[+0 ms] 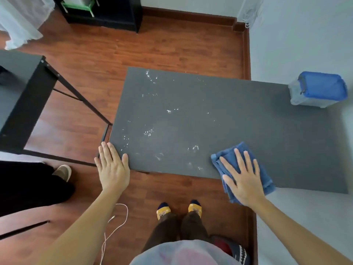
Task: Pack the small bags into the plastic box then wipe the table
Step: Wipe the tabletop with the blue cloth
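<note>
Dark grey rectangular tabletop point(248, 121) lies open across mid-frame; only obstacle is the blue-lidded clear plastic box point(317, 89), upper right corner, by the wall.

A single wide-angle camera is riding on the person's head, looking steeply forward and down from close above. It is taking in the whole dark counter point(210, 121), both outstretched forearms, the person's feet point(179, 209) directly beneath, and the wooden floor point(114, 54) beyond. Straight edges are bowing toward the frame's borders.
</note>
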The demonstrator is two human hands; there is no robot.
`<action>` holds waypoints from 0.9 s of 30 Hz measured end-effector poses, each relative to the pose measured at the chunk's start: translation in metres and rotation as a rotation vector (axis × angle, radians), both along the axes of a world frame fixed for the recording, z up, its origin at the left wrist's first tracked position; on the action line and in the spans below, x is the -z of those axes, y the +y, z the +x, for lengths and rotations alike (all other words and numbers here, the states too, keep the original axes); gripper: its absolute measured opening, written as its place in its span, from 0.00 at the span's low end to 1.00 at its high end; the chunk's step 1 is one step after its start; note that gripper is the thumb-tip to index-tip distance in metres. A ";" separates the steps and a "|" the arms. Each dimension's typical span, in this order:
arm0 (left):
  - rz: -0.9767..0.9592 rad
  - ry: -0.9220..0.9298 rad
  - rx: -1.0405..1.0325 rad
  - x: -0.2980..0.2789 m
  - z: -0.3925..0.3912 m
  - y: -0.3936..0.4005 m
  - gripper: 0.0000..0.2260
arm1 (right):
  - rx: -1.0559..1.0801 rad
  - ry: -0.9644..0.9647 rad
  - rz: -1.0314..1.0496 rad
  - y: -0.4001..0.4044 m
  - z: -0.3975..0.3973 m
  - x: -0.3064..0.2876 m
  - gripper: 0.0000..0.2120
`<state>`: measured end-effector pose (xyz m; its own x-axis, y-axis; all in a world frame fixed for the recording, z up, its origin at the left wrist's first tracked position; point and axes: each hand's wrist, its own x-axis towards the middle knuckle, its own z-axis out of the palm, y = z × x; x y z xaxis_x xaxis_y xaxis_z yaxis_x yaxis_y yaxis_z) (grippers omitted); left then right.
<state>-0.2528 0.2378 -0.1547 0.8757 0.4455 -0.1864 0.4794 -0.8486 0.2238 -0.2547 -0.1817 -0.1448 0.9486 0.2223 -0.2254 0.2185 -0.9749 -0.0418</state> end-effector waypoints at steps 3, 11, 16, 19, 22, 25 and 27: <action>0.014 -0.008 0.061 0.004 -0.003 0.006 0.29 | 0.433 0.043 0.002 -0.049 0.021 -0.013 0.32; -0.006 0.004 0.094 0.004 -0.009 0.010 0.29 | -0.141 -0.071 0.042 0.130 0.036 0.011 0.27; 0.006 0.022 0.148 0.002 -0.015 0.020 0.30 | -0.175 -0.036 -0.015 0.015 0.015 0.001 0.27; 0.006 0.002 0.143 0.005 -0.015 0.022 0.29 | 0.161 -0.033 0.022 0.050 0.057 -0.005 0.31; 0.019 0.011 0.150 0.009 -0.016 0.024 0.29 | -0.031 -0.073 0.096 0.160 0.074 0.000 0.28; 0.017 0.042 0.153 0.007 -0.016 0.023 0.29 | -0.372 -0.109 0.128 0.208 0.044 0.011 0.25; 0.034 0.049 0.156 0.005 -0.016 0.023 0.29 | -0.496 -0.108 0.112 0.173 0.022 0.013 0.24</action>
<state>-0.2693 0.2613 -0.1596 0.9249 0.3119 -0.2175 0.3510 -0.9202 0.1732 -0.2332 -0.0083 -0.1580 0.7392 0.6686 -0.0812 0.6623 -0.7435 -0.0922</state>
